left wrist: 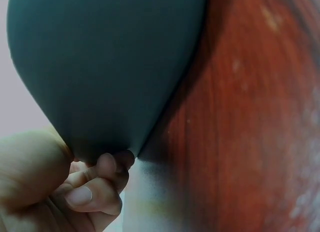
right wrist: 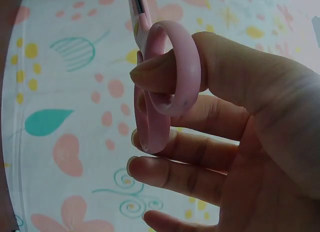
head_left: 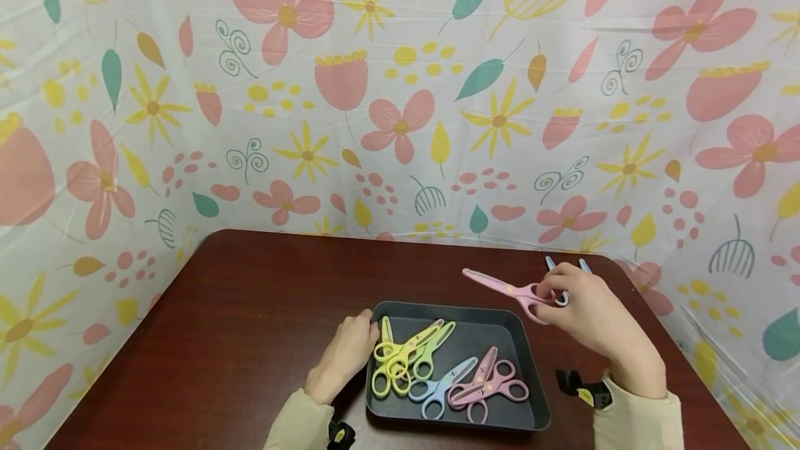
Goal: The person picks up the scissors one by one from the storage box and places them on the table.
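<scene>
Pink scissors [head_left: 500, 285] are held by my right hand [head_left: 587, 304] above the tray's back right corner, blades pointing left. In the right wrist view, the right thumb [right wrist: 159, 74] goes through one handle loop [right wrist: 187, 74], while fingers touch the other loop. My left hand [head_left: 345, 351] grips the dark grey tray [head_left: 450, 309] at its back left corner; the left wrist view shows curled fingers [left wrist: 97, 194] against the tray wall [left wrist: 105, 77]. In the tray lie yellow scissors [head_left: 409, 347], green scissors [head_left: 437, 346], blue scissors [head_left: 445, 384] and pink scissors [head_left: 490, 387].
Light blue scissors [head_left: 550, 264] lie at the table's back right, partly hidden behind my right hand. The dark red-brown table [head_left: 250, 325] meets a flower-print curtain [head_left: 400, 123] at the back and sides.
</scene>
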A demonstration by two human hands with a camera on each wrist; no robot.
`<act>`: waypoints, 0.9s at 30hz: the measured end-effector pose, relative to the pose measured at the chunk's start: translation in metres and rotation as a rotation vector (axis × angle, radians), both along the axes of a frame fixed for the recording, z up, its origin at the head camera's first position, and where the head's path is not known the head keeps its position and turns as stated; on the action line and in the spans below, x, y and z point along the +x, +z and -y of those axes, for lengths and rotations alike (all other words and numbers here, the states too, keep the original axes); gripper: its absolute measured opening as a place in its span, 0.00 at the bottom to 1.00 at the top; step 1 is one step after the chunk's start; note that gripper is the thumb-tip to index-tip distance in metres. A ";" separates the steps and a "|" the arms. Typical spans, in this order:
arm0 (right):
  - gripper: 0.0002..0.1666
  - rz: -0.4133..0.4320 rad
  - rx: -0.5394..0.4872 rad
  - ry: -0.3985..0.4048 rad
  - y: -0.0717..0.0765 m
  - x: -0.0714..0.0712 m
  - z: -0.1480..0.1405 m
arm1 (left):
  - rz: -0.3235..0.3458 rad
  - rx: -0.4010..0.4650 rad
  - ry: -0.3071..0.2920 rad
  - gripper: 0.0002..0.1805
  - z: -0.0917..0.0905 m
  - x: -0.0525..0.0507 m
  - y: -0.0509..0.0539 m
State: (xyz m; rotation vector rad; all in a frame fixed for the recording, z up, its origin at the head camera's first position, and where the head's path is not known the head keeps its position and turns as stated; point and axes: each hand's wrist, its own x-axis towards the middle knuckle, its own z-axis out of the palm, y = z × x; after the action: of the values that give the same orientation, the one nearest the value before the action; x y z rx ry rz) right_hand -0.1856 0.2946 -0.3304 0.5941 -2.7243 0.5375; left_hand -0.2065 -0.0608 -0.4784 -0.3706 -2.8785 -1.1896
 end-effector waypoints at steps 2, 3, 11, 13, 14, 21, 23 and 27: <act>0.09 -0.006 -0.015 -0.022 0.000 -0.004 -0.004 | 0.012 0.004 0.004 0.12 0.000 0.000 0.001; 0.09 -0.007 -0.025 -0.035 0.000 -0.006 -0.006 | 0.017 0.005 0.004 0.12 0.000 -0.001 0.001; 0.08 0.004 -0.100 -0.145 -0.007 -0.018 -0.022 | 0.016 0.009 -0.003 0.15 0.000 0.000 0.001; 0.09 0.027 -0.114 -0.153 -0.011 -0.022 -0.025 | -0.007 -0.001 -0.001 0.13 0.000 0.001 -0.001; 0.09 0.040 -0.118 -0.157 -0.013 -0.024 -0.026 | -0.012 -0.004 0.001 0.12 0.000 0.001 -0.001; 0.11 0.116 -0.148 -0.174 -0.031 -0.042 -0.037 | -0.034 -0.017 0.018 0.09 0.000 0.001 -0.002; 0.11 0.136 -0.150 -0.187 -0.038 -0.048 -0.040 | -0.021 -0.012 0.013 0.10 0.000 0.001 -0.001; 0.11 0.193 -0.114 -0.235 -0.052 -0.057 -0.047 | -0.004 0.000 0.000 0.11 0.000 0.001 -0.001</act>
State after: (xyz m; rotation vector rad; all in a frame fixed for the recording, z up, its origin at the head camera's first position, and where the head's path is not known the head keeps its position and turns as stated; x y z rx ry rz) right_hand -0.2426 0.3419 -0.3821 0.1984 -2.8647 0.7153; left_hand -0.2053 -0.0613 -0.4795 -0.3728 -2.8753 -1.1870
